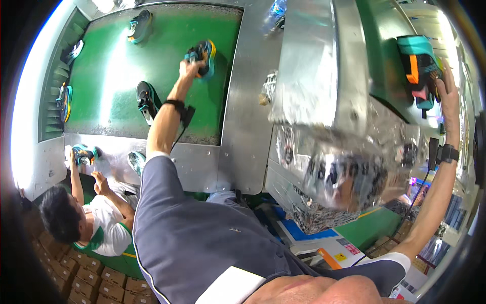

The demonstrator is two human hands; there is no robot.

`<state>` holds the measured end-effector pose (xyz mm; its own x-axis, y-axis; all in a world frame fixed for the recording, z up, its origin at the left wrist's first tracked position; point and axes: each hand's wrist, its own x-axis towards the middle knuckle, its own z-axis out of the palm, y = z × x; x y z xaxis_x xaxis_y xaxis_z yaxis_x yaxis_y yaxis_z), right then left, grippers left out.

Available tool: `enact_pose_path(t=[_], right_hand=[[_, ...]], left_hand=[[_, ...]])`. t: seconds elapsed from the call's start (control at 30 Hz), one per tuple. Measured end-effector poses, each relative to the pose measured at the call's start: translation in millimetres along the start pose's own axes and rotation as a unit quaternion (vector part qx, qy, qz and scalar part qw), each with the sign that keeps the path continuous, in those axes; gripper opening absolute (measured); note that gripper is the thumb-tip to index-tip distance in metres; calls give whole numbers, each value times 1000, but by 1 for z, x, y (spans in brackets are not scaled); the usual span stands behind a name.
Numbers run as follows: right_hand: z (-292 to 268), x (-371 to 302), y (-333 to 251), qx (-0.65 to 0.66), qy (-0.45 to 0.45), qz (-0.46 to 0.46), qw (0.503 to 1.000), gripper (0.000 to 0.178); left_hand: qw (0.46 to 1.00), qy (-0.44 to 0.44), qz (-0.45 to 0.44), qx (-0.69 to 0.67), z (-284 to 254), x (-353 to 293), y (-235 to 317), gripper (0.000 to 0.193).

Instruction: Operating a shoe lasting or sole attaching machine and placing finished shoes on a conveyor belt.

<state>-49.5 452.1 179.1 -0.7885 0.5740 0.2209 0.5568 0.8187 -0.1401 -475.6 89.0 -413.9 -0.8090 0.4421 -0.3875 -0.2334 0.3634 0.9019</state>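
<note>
My left hand (190, 70) is stretched forward over the green belt, its fingers closed on a dark shoe (206, 54) with a teal and yellow sole. At the far right, my right hand (449, 96) grips the edge of a black and teal shoe (419, 57) with an orange strip. Its thumb presses against the shoe and its fingers run along the outer side. Pink and teal parts show below that shoe; whether they belong to a second one I cannot tell. Another black shoe (146, 101) lies on the belt beside my left forearm.
More shoes sit around the green belt (177, 30), including a dark one (139, 25) at the far side. A metal machine housing (309, 66) with plastic-wrapped bundles (349, 177) stands between my arms. Left, a co-worker (104, 218) holds a shoe (84, 154) near stacked cartons (91, 276).
</note>
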Motion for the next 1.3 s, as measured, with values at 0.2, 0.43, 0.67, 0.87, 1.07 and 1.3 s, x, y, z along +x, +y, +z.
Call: enact_pose_path(t=[0.2,0.43,0.67,0.87,1.07,1.3], right_hand=[[-29,-37,39,1,-60,136,989,58],[20,-62,-58,20,1,64,998,61],[-32,-149,-113,222,200,177,938,35],[-87,-334,-116,264,475,142,827,35],[-85,-545,-189,221,483,266,804,27],[-19,-789,-283,197,511,529,648,42]], left_hand=[[957,68,242,147,51,47,55,69],[958,-214,40,-185,82,-124,-163,28],[775,-630,-26,-42,79,-386,-8,18],[546,-831,-93,-53,107,-478,102,55],[368,-883,-233,-173,141,-629,195,107],[283,-907,-309,-34,121,-819,108,65]])
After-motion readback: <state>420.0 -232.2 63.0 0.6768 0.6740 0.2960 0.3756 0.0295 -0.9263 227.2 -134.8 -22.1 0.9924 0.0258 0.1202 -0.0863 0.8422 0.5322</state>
